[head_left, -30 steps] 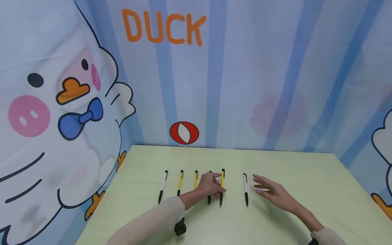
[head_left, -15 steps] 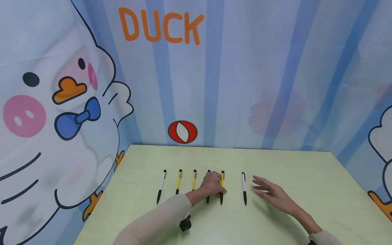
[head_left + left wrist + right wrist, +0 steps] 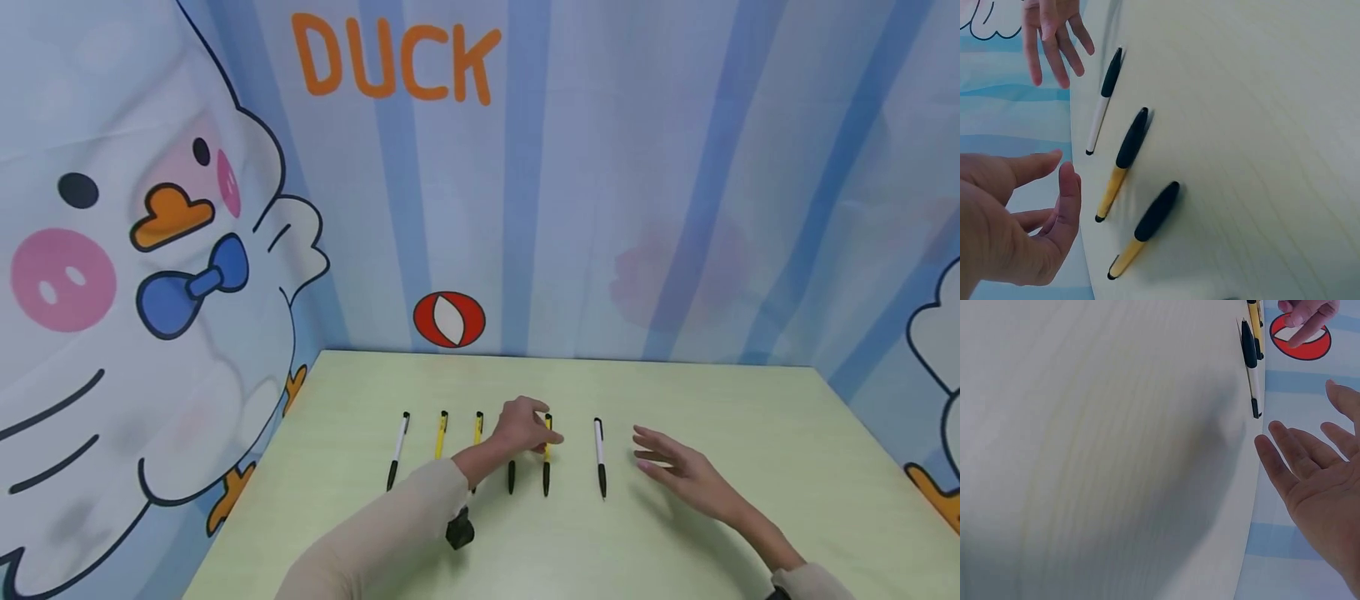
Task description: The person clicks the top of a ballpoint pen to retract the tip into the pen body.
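My left hand (image 3: 519, 427) hovers over the pens with thumb and index finger loosely bent; in the left wrist view a small gap shows between them. Its fingertips overlap a yellow pen (image 3: 547, 478) with a black grip in the head view. Under the palm lies another pen (image 3: 512, 477), its upper part hidden. To the right is a white pen (image 3: 600, 457) with a black grip. My right hand (image 3: 686, 477) hangs beyond that pen, fingers spread and holding nothing.
More pens lie in the same row to the left: a white pen (image 3: 398, 450), a yellow pen (image 3: 441, 437) and a second yellow pen (image 3: 478, 427). All rest on a pale green table (image 3: 675, 400). A duck-print cloth (image 3: 570, 208) hangs behind it.
My left hand has let go of the yellow pen and risen away, toward the table's far side. The right hand has drifted slightly right. The pens lie in a row as before.
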{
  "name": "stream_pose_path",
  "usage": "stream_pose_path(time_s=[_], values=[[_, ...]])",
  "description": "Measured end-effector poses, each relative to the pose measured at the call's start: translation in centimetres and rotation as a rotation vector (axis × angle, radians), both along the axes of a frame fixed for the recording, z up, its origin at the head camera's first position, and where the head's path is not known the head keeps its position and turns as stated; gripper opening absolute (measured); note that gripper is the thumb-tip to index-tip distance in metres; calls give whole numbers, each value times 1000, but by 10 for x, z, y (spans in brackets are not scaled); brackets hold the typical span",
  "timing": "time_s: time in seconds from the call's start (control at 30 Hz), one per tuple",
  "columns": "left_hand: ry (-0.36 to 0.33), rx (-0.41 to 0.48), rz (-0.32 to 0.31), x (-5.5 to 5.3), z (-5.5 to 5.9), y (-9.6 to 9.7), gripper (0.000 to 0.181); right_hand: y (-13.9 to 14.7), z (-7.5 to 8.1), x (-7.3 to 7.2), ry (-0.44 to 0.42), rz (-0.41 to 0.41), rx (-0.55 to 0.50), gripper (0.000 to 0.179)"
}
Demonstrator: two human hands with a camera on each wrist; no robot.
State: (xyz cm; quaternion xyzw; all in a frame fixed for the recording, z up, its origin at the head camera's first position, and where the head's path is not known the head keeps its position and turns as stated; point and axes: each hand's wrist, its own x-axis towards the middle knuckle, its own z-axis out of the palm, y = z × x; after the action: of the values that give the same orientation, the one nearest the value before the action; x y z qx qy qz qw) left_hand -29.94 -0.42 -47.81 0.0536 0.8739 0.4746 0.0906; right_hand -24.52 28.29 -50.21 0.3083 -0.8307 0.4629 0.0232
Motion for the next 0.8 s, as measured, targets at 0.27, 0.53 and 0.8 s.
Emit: stream_pose_path(time_s=[0.27, 0.53, 0.8], values=[[-22, 115, -81, -1, -1, 30, 51, 12, 2, 0, -5, -28, 27, 51], [-46, -36, -69, 0, -4, 68, 55, 17, 4, -1, -45, -38, 33, 52], [15, -380, -102, 7, -10, 95, 30, 21, 1, 7, -63, -75, 41, 52]])
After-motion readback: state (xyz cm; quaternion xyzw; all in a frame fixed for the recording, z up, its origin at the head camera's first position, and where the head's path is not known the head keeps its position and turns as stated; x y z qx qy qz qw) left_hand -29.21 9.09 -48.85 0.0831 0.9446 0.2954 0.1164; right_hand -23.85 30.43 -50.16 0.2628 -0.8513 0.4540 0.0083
